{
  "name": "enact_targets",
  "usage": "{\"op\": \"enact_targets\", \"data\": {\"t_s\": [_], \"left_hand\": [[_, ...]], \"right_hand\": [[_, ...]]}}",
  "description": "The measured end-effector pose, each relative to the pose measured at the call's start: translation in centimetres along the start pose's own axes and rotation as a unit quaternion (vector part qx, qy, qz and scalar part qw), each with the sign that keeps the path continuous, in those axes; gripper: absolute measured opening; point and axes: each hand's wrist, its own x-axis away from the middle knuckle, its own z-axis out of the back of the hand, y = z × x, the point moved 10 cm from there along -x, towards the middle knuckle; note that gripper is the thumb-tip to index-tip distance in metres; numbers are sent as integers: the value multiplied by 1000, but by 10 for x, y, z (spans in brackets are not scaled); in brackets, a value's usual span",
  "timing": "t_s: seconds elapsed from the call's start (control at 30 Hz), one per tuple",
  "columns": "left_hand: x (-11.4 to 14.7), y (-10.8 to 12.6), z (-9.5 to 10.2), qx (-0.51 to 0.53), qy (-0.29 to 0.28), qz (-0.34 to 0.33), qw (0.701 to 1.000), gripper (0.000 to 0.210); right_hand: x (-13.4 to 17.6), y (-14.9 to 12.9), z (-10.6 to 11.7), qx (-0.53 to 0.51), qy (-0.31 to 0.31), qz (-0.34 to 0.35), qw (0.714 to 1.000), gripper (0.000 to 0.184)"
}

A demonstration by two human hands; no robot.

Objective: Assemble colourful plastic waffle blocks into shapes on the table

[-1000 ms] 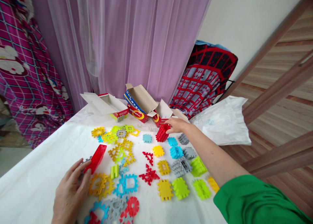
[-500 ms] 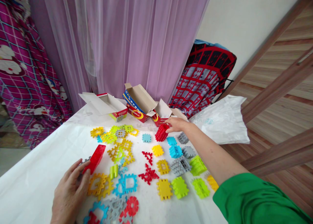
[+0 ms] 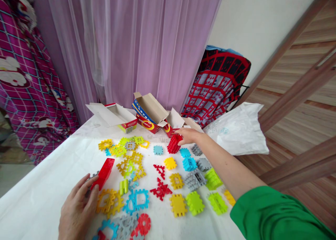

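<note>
My left hand (image 3: 78,205) has its thumb and fingers closed around the near end of a long red plastic block (image 3: 104,171); a grey piece behind the fingers is mostly hidden. Over at the back of the table, my right hand (image 3: 187,135) grips a stack of red toothed building blocks (image 3: 174,144) from its right side, and its fingertips are partly hidden. Right below that stack lie a light blue toothed block (image 3: 185,152) and a yellow one (image 3: 170,163). Red triangular pieces (image 3: 160,189) lie between my two hands.
Sorted blocks sit at the right, among them green ones (image 3: 194,202) and grey ones (image 3: 195,180). Yellow frame pieces (image 3: 106,200) and blue frames (image 3: 141,199) spread at the left. Opened cardboard boxes (image 3: 152,107) and a white plastic bag (image 3: 236,129) stand at the back.
The view has shifted slightly. Both hands keep nearly the same place, the left still with the red block and the right still at the red stack.
</note>
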Motion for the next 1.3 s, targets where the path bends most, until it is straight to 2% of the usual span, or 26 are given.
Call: {"op": "enact_targets", "data": {"t_s": [0.5, 0.63, 0.9, 1.17, 1.3], "left_hand": [[0, -1, -1, -7, 4, -5, 1000, 39], [0, 0, -2, -2, 0, -11, 1000, 39], [0, 0, -3, -13, -1, -11, 1000, 42], [0, 2, 0, -3, 8, -21, 1000, 39], [-1, 1, 1, -5, 6, -9, 1000, 39]], "right_hand": [[-8, 5, -9, 20, -16, -24, 999, 51], [-7, 4, -7, 17, -15, -30, 999, 57], [-4, 0, -5, 2, 3, 3, 1000, 57], [-3, -1, -7, 17, -11, -13, 1000, 51], [0, -2, 0, 14, -5, -10, 1000, 53]]}}
